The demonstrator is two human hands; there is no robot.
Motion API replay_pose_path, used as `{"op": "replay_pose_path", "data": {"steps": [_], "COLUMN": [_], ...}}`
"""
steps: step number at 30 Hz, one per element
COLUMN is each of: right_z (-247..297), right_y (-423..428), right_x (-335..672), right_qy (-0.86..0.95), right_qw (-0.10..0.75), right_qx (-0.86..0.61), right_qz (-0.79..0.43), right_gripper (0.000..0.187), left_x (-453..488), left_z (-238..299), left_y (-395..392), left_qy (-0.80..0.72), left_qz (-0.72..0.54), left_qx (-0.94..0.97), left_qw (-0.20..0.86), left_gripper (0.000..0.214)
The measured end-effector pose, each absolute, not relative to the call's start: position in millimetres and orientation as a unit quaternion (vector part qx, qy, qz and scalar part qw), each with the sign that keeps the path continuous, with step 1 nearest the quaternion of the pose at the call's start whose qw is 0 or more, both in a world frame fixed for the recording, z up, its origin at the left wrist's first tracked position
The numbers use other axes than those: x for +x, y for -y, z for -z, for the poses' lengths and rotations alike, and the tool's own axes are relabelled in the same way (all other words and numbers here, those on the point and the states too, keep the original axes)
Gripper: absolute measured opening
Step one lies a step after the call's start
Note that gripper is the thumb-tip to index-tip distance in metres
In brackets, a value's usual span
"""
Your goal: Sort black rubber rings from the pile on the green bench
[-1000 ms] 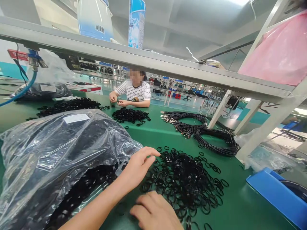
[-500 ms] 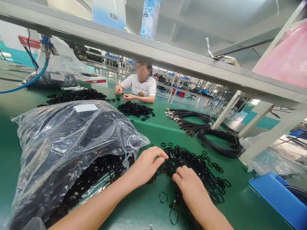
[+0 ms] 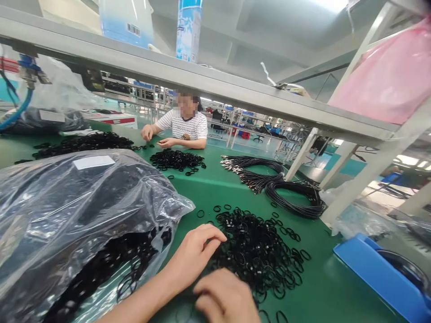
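Note:
A heap of thin black rings (image 3: 259, 246) lies on the green tabletop in front of me. At its left edge is my left hand (image 3: 198, 246), thumb and forefinger brought together in a pinch; whatever is between the tips is too small to make out. My right hand (image 3: 230, 296) is lower down, at the near side of the heap, blurred by motion. Its fingers are bent, and their tips and any contents are unclear. To the left, a clear plastic bag (image 3: 101, 197) full of black rings lies with its torn opening towards me.
Coiled black cables (image 3: 296, 197) lie behind the heap, near a shelf post. A blue bin (image 3: 380, 278) stands at right. Smaller ring piles (image 3: 177, 160) lie farther back, before a seated co-worker (image 3: 188, 128). A metal shelf (image 3: 215, 85) crosses above.
My right hand has moved left and towards me, off the ring heap's near side. The left hand stays pinched by the heap's left edge. The co-worker's hands have moved apart.

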State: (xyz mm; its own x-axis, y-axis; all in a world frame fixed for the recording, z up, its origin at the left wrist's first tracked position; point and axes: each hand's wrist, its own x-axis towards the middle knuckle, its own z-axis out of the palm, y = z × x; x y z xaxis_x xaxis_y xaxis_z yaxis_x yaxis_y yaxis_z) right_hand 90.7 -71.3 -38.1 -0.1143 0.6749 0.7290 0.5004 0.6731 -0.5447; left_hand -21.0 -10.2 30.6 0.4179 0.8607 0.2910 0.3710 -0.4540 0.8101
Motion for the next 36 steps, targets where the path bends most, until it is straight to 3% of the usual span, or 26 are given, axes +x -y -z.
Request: {"op": "replay_pose_path", "data": {"steps": [3,6,16,24,30,36], "right_z": [5.8,-4.5,8.7,10.7,16.2,18.1], "right_y": [59.7,60.1,59.9,60.7,61.9,61.6], "right_x": [149.1,177.3,171.3,173.1,170.5,171.7], "right_qy": [0.62,0.531,0.431,0.399,0.443,0.419], "right_qw": [0.462,0.49,0.586,0.599,0.598,0.615], "right_qx": [-0.535,-0.541,-0.523,-0.537,-0.55,-0.557], "right_qz": [-0.34,-0.431,-0.444,-0.44,-0.379,-0.369], "right_gripper": [0.022,0.018,0.019,0.025,0.014,0.018], "left_x": [-12.5,1.7,25.3,17.9,19.3,16.4], "left_z": [-33.0,-27.1,7.3,12.3,17.1,17.1], "left_y": [17.6,23.6,11.6,10.0,14.3,8.9], "left_qy": [-0.383,-0.359,-0.347,-0.294,-0.305,-0.338], "left_qz": [-0.353,-0.321,-0.348,-0.402,-0.355,-0.363], "left_qx": [0.764,0.742,0.613,0.478,0.522,0.53], "left_qw": [0.38,0.467,0.618,0.724,0.712,0.688], "left_gripper": [0.022,0.022,0.03,0.036,0.039,0.046]}}
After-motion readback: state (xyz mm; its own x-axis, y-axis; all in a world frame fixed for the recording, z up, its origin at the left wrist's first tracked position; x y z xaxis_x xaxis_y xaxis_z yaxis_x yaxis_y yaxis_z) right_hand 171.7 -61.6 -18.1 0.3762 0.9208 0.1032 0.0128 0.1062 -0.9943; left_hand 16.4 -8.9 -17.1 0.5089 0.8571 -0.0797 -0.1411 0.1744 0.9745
